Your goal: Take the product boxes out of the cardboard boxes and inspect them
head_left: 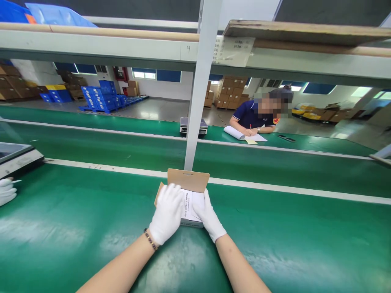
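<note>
A small cardboard box [188, 180] stands on the green work surface with its brown lid raised at the back. Inside lies a white printed booklet [187, 205], whose cover reads something like "Minute Stream 1000". My left hand [167, 213], in a white glove, is closed at the box's left side, beside the brown side flap; its fingers partly cover the booklet. On the right, my right hand [210, 217], also gloved, grips the box wall with the thumb lying over the papers. The box's left wall is mostly hidden by my left hand.
A metal post [200, 89] rises behind the box. At the left edge are a scale [18, 158] and another person's gloved hand [6, 191]. Across the bench a person [255, 114] writes on papers [241, 134]. A second scale [194, 126] stands behind the post.
</note>
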Demonstrator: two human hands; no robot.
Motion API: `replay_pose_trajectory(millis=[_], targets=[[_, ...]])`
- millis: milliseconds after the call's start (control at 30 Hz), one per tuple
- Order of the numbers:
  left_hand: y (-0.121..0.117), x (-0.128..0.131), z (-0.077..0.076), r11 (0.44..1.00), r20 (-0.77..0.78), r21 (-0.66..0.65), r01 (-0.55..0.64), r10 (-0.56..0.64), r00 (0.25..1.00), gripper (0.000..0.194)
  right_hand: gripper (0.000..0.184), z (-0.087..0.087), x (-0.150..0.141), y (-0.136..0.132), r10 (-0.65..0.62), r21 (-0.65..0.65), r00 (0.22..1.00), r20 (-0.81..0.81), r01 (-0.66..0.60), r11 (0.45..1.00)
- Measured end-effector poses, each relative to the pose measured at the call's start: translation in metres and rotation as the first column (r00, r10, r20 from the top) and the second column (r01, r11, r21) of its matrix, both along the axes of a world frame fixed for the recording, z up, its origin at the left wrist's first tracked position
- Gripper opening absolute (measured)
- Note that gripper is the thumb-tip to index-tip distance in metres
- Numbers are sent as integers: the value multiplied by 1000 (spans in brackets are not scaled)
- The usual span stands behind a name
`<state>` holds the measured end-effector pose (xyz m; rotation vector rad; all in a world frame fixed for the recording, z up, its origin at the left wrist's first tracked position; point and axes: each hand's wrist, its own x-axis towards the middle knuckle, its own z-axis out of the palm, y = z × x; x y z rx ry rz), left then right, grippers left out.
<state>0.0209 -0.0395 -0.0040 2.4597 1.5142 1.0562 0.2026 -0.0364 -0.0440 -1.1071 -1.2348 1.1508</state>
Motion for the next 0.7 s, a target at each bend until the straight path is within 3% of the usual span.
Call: replay_pose_trajectory(millis=[67, 133, 167, 200, 267, 300, 367, 433, 533, 600, 700], targets=[[-7, -19, -9, 980, 162, 3, -197, 194, 967, 44, 90, 10, -1, 0, 55, 5, 998, -12, -55, 998], [-9, -32, -16, 952, 290, -127, -278, 304, 908, 63, 88, 16, -1, 1, 79, 9, 997, -18, -79, 997], [-9, -35, -16, 959, 307, -183, -216, 264, 914, 69, 87, 18, -1, 2, 87, 14, 996, -26, -87, 996], [-7, -35, -14, 973, 289, -213, -91, 152, 945, 72, 87, 18, -1, 3, 100, 20, 994, -36, -99, 995], [-2, -28, -1, 948, 154, -213, 235, -205, 967, 72, 87, 17, -2, 4, 111, 30, 993, -48, -110, 993], [2, -23, 7, 905, 55, -212, 370, -367, 929, 68, 88, 16, -2, 4, 103, 27, 994, -41, -102, 994], [9, -12, 24, 818, -130, -253, 516, -557, 820, 56, 90, 15, -3, 3, 54, 7, 999, -11, -54, 999], [15, -3, 35, 769, -230, -310, 560, -632, 740, 47, 91, 19, -2, 3, 19, -18, 1000, 20, -19, 1000], [20, 3, 37, 749, -256, -327, 576, -658, 709, 45, 87, 38, 1, 12, 52, -12, 999, 5, -52, 999], [21, 4, 35, 759, -269, -326, 563, -646, 715, 42, 71, 56, 6, 22, 43, 49, 999, -32, -42, 998], [21, 4, 37, 779, -285, -353, 518, -617, 734, 39, 42, 73, 12, 27, -126, 119, 992, 4, 124, 985]])
